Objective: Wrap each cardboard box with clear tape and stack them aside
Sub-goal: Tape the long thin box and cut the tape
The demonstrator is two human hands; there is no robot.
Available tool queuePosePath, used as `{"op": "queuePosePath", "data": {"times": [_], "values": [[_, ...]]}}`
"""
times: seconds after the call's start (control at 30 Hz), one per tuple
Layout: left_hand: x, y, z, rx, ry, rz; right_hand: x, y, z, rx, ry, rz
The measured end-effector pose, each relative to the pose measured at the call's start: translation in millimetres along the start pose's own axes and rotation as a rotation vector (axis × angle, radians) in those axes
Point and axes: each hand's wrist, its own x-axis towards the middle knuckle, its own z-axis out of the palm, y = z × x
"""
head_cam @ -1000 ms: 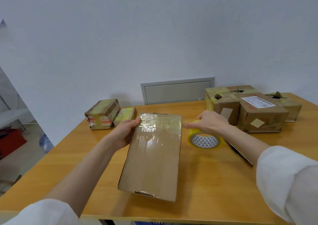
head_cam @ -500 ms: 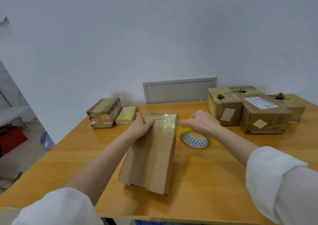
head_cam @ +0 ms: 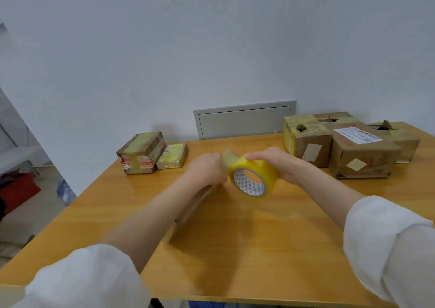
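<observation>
Beyond and left of the left fingers, two small wrapped boxes (head_cam: 150, 154) sit by the table's (head_cam: 270, 256) far-left edge. The left hand (head_cam: 207, 169) grips the far, taped end of the cardboard box (head_cam: 228, 159), which stands on its long edge, mostly hidden under that forearm. Just right, the right hand (head_cam: 275, 164) curls over the yellow tape roll (head_cam: 253, 178), which touches the box end. Further right, a cluster of boxes (head_cam: 360, 157) crowds the far corner. Open tabletop stretches from the right fingers to the near edge.
</observation>
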Motion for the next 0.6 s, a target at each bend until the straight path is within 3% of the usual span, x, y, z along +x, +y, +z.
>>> {"op": "queuePosePath", "data": {"times": [0.1,0.27,0.43,0.6], "values": [[4,-4,-30,-0.038,0.053,0.028,2,-22,-6,0.121,0.07,-0.13],[6,-5,-29,-0.093,0.136,0.075,-3,-42,-4,-0.085,0.121,-0.265],[10,-15,-16,-0.185,0.049,0.051,-3,-16,-2,-0.048,0.028,-0.19],[14,-19,-18,-0.18,-0.016,0.043,-1,-11,4,-0.119,0.035,-0.265]]}}
